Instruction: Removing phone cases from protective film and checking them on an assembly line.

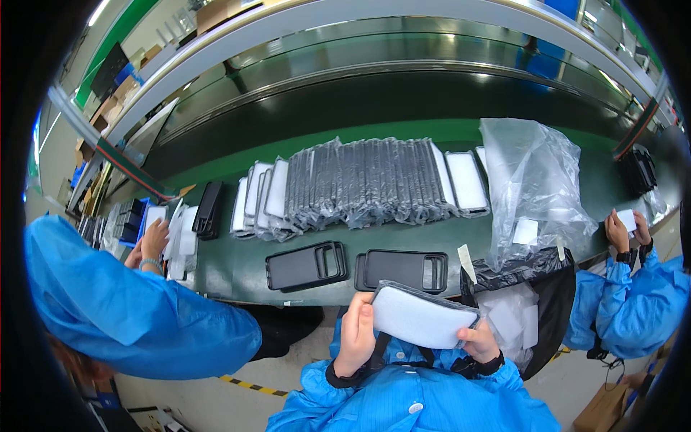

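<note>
Crosswise, white-faced slab [423, 317] between hands [356, 333] [481, 342], long axis seemingly dipping rightward

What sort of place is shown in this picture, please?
Probably a factory packing or assembly area: a row of plastic-wrapped packs stands on a long green worktable, black cases lie in front, and people in blue coats work alongside.

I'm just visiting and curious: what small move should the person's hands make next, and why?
Perhaps unwrap the white-faced pack held by the left hand and right hand. It seems bagged, while bare black cases lie nearby and white pieces sit in the black bag.
</note>
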The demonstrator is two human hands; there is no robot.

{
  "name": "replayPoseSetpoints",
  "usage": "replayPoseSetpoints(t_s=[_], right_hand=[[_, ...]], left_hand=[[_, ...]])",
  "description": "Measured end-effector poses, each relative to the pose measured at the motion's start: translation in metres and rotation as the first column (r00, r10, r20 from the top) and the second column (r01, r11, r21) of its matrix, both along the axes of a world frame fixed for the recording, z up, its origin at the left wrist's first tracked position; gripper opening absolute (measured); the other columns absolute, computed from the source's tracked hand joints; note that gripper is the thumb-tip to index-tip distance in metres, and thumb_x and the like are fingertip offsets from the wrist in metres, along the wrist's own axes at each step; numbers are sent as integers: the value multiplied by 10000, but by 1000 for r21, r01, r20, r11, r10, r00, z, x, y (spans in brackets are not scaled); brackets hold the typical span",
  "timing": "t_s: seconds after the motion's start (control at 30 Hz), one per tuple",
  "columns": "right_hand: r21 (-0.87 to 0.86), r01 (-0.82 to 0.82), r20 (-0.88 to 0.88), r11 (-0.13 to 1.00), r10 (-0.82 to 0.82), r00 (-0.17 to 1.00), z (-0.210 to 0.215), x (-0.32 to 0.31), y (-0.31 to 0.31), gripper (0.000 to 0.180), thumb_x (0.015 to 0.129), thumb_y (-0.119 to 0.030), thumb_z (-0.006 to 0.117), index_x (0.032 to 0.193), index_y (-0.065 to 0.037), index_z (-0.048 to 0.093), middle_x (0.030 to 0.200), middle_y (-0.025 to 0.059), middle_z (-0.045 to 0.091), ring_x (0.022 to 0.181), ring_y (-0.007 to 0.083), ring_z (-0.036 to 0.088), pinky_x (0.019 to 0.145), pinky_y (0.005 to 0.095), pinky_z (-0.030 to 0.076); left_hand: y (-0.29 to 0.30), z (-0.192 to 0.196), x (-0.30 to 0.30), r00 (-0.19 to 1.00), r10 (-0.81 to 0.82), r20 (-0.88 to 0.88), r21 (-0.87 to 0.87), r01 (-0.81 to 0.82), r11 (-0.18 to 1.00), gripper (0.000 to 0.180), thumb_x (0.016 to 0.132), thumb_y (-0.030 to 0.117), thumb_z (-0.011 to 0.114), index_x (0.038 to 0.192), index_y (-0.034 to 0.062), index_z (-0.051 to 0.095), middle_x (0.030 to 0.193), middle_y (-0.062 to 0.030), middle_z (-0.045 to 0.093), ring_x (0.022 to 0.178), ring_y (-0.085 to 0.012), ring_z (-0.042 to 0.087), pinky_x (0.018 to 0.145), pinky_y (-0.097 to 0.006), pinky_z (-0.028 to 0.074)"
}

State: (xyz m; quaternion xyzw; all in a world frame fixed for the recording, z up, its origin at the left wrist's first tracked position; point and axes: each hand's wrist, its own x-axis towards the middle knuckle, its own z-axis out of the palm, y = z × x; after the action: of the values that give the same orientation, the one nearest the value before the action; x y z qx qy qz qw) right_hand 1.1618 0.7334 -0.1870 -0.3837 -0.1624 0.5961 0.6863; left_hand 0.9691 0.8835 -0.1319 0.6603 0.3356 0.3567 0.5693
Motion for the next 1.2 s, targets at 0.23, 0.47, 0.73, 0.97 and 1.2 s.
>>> replayPoseSetpoints(t_s=[0.23,0.47,0.73,0.97,1.2], right_hand=[[217,-18,-456,976,118,882,-21,9,9,604,670,-150,774,1172,53,505,1078,164,619,938,256,627,814,364,513],[-86,-31,269,996,53,962,10,13,28,411,646,-130,790,977,27,603,911,93,649,852,151,609,751,279,483],[-181,156,470,971,-54,881,19,0,25,277,642,-88,798,831,2,616,716,-10,579,652,52,508,567,210,409],[-177,368,460,913,-254,851,19,11,-18,299,654,-50,760,902,34,617,847,64,648,761,117,587,667,253,459],[-196,862,505,468,-705,498,3,30,-149,225,806,-139,683,905,-47,503,808,21,550,667,77,516,556,238,441]], left_hand=[[19,-15,-21,786,-331,522,-578,612,540,435,1000,303,356,1237,-42,477,1169,-75,553,1057,-118,491,916,-249,371],[33,-15,-43,871,-339,355,-542,487,684,136,867,99,607,904,-26,646,920,-34,597,803,-88,528,740,-238,422],[21,-19,-30,901,-128,416,-496,342,798,17,801,-16,592,784,-16,590,809,-47,567,763,-124,551,695,-236,427],[-2,0,5,946,-239,218,-107,267,958,175,830,121,622,860,-47,583,803,-90,583,744,-178,564,680,-278,437],[-3,11,37,946,-292,-139,171,313,934,184,830,105,621,929,-32,548,811,-150,608,664,-217,620,574,-294,478]])
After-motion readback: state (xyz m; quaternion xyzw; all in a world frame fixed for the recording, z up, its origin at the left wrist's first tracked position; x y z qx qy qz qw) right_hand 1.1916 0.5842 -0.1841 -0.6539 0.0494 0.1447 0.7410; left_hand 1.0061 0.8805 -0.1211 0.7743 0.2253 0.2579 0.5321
